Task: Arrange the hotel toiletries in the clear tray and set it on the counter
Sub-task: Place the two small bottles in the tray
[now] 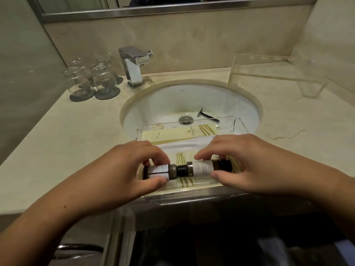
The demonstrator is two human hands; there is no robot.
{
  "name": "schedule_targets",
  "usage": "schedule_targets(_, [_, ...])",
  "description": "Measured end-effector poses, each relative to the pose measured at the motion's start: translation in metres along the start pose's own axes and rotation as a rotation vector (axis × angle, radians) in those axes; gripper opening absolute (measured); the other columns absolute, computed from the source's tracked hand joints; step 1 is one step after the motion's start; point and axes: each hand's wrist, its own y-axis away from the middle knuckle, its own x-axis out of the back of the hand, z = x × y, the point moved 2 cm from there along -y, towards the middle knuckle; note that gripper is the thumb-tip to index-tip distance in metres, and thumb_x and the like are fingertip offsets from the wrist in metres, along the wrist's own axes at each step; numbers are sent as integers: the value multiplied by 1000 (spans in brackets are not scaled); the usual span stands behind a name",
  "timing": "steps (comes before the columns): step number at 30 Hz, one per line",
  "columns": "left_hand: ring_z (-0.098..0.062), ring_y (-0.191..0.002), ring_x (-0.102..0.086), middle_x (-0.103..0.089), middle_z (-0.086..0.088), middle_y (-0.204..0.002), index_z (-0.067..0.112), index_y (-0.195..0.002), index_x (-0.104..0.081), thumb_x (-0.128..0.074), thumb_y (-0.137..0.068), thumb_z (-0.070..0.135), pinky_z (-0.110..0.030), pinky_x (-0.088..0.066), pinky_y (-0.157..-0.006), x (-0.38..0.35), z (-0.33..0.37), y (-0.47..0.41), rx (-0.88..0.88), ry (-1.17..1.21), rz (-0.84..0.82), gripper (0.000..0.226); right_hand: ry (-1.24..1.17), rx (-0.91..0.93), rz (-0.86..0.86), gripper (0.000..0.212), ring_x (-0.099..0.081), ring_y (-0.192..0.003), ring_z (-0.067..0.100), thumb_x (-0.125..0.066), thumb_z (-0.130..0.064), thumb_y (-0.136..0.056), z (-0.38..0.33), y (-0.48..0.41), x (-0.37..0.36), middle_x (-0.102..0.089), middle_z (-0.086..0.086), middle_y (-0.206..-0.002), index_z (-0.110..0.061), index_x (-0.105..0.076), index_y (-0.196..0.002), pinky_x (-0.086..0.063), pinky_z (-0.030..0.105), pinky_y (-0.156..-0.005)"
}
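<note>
A clear tray (237,121) rests across the front of the sink basin (192,96). Inside it lie a cream packet with gold stripes (180,132), a white cloth (184,144) and a second striped packet (185,181). Two small dark bottles with white labels lie end to end along the tray's near side. My left hand (123,169) grips the left bottle (161,171). My right hand (244,162) grips the right bottle (201,167). A black razor (207,115) lies in the basin beyond the tray.
A chrome faucet (134,66) stands behind the basin. Several upturned glasses (92,77) on dark coasters stand at the back left. A clear acrylic stand (269,73) sits at the back right on the beige counter (57,143). A mirror edge runs along the top.
</note>
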Motion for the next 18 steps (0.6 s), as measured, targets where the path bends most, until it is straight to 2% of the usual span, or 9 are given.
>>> schedule_targets(4, [2,-100,-60,-63,26,-103,46,-105,-64,-64,-83,57,-17,-45,-80,0,1,5,-1,8,-19,25,-6,6,-37,37,-57,-112,-7,-67,-32,-91,-4,1,-1,-62,-27,-115,-39,-66,-128,-42,11,-94])
schedule_targets(10, [-1,-102,-61,-62,27,-107,50,-111,-64,-61,-86,56,-12,-43,-77,0,-1,11,5,1,-46,26,-36,16,-66,32,-58,-112,-4,-64,-38,-92,-7,-1,-3,-63,-27,-114,-41,-68,-124,-46,17,-93])
schedule_targets(18, [-1,-102,-62,-63,27,-106,50,-110,-64,-60,-87,56,-13,-44,-77,0,-2,11,-3,9,-45,25,-53,28,-54,28,-62,-108,0,-64,-39,-92,-5,-4,-5,-65,-26,-110,-42,-68,-119,-50,23,-91])
